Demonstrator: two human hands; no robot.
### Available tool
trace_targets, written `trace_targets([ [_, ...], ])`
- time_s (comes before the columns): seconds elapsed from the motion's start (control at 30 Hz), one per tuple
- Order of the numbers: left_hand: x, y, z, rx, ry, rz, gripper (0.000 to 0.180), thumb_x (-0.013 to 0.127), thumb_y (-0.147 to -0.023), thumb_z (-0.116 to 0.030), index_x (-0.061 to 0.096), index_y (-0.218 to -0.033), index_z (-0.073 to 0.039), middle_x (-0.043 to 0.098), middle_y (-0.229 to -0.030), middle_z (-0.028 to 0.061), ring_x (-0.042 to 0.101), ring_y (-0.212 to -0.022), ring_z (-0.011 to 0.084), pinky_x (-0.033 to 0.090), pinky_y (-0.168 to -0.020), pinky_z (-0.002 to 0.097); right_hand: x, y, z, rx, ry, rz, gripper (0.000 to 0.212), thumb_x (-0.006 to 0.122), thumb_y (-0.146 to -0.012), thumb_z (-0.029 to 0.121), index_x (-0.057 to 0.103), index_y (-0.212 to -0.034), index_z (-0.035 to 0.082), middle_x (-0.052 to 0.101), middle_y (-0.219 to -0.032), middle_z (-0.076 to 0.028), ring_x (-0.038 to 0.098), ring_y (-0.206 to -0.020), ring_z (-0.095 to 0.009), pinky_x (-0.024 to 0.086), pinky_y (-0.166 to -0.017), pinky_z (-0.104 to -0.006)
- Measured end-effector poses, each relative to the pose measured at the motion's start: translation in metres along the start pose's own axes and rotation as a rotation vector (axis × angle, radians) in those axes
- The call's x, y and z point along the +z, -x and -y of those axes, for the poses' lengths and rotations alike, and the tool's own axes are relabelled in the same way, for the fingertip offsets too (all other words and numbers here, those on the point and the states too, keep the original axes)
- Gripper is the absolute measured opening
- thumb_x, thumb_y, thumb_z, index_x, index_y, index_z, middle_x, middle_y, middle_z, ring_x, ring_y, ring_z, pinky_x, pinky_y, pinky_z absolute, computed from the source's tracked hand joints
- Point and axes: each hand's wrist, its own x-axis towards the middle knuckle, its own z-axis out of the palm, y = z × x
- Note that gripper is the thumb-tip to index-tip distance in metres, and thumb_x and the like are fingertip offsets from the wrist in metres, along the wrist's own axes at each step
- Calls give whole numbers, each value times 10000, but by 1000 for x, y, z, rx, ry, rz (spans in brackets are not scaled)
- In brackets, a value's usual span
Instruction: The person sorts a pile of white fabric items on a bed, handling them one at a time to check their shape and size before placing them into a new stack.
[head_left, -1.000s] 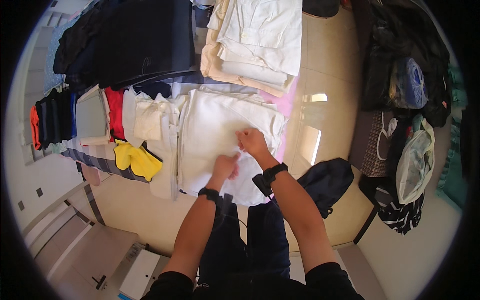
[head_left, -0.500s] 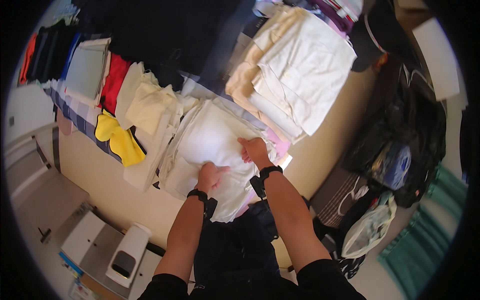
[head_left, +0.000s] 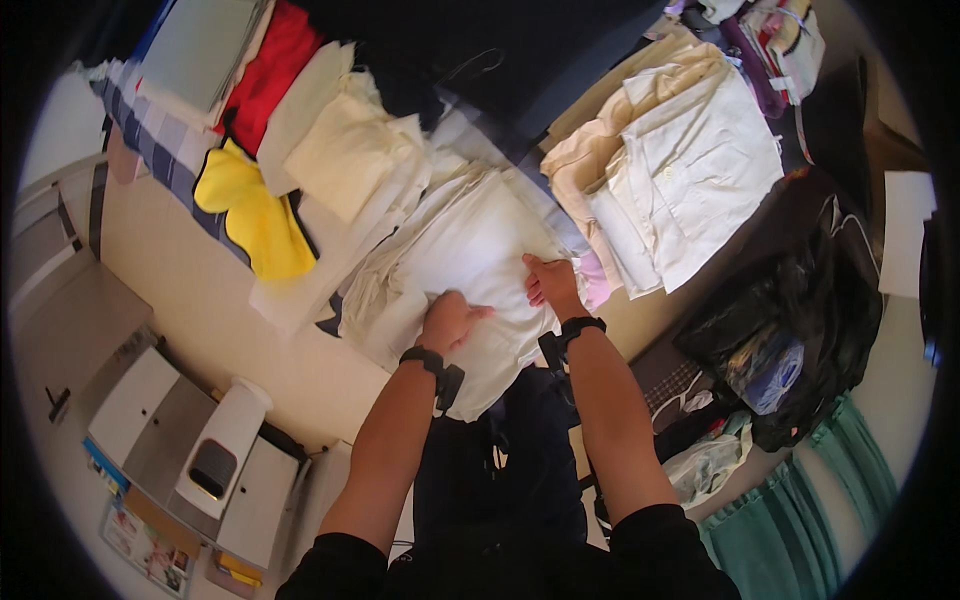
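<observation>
A smooth white cloth (head_left: 475,240) lies on a layered stack of pale fabric in front of me, its near edge hanging down toward my body. My left hand (head_left: 453,322) is curled on its near left part, thumb pointing right, the fingertips partly hidden and slightly blurred. Farther right, my right hand (head_left: 554,287) closes at the cloth's right side with its thumb uppermost. Both hands appear to grip the fabric. Each wrist wears a black band, the left band (head_left: 436,372) and the right band (head_left: 568,347).
Cream cloths (head_left: 345,155), a yellow padded piece (head_left: 255,215) and red fabric (head_left: 275,65) lie to the left. At far right sits a folded cream-white stack (head_left: 690,165). Black bags (head_left: 780,320) stand right of the table, near green curtains (head_left: 780,530). A white appliance (head_left: 222,450) stands lower left.
The view has shifted, so the table's contents appear farther right. Both hands stay on the white cloth in much the same pose.
</observation>
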Motion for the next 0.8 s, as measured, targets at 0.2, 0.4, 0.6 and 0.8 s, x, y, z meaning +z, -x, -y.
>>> trace_targets([
  [0.2,3,-2,2,-14,-47,-31,578,710,-824,-443,530,-485,-12,524,-434,99,550,-390,232,443,-439,357,-2,-5,1,-4,25,1,507,691,-833,391,571,-555,-15,568,-499,-129,553,-367,-225,469,-359,-314],
  [0.4,48,27,35,289,-400,-639,318,678,-847,-238,604,-653,3,614,-619,157,617,-613,312,507,-615,413,-6,-9,-5,7,11,75,530,678,-847,455,575,-580,9,576,-513,-118,557,-381,-217,479,-374,-308],
  [0.6,98,97,80,156,-451,-983,518,674,-839,-245,496,-1294,-72,415,-1381,222,463,-1188,405,425,-935,497,-12,-3,-10,-15,-32,134,527,679,-847,467,589,-610,5,587,-529,-119,561,-390,-217,493,-396,-318],
  [0.8,132,117,98,19,-315,-950,901,745,-784,-356,252,-1499,-119,136,-1557,222,264,-1349,502,360,-1039,547,-7,1,-10,6,-52,203,524,661,-863,442,589,-611,-12,591,-534,-126,574,-404,-228,496,-395,-323],
])
